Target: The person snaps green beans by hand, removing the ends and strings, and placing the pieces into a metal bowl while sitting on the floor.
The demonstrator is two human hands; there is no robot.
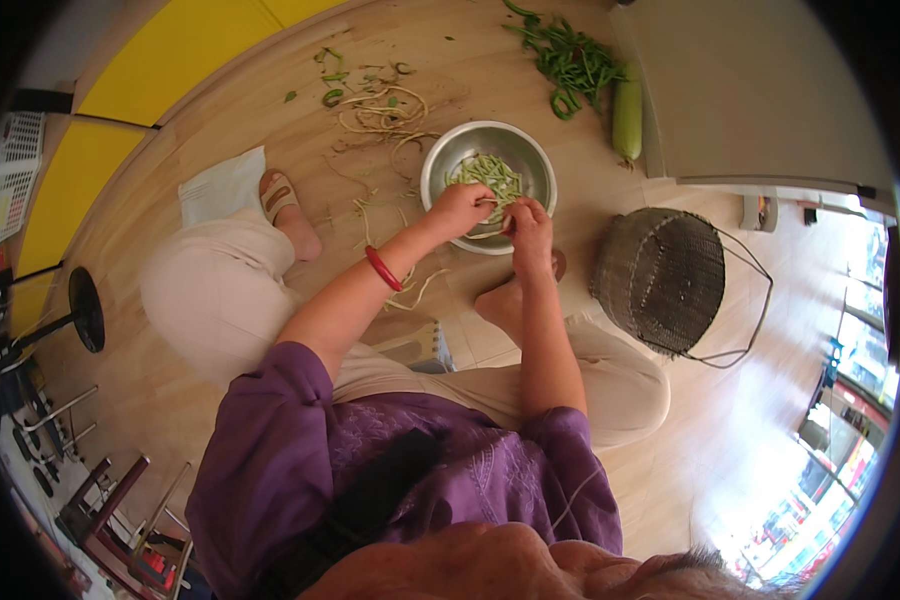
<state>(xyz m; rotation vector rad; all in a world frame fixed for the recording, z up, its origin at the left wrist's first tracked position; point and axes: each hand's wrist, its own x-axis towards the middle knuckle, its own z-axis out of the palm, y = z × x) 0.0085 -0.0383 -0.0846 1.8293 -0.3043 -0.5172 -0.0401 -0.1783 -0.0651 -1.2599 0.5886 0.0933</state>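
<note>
Two hands (460, 210) (532, 232) with bean (486, 236) over bowl (444, 160)

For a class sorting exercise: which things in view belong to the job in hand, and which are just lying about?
Apparently in the job:
- left hand
- right hand
- bean strand
- metal bowl
- bean pieces
- probably the loose strands

Apparently just lying about:
- green peppers
- green gourd
- woven basket

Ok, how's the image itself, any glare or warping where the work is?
Head view: daylight washes out the floor at lower right; head view: the fisheye bends the yellow cabinet fronts at upper left, and the corners go black; head view: left hand, right hand and metal bowl sit clear of that glare.
</note>
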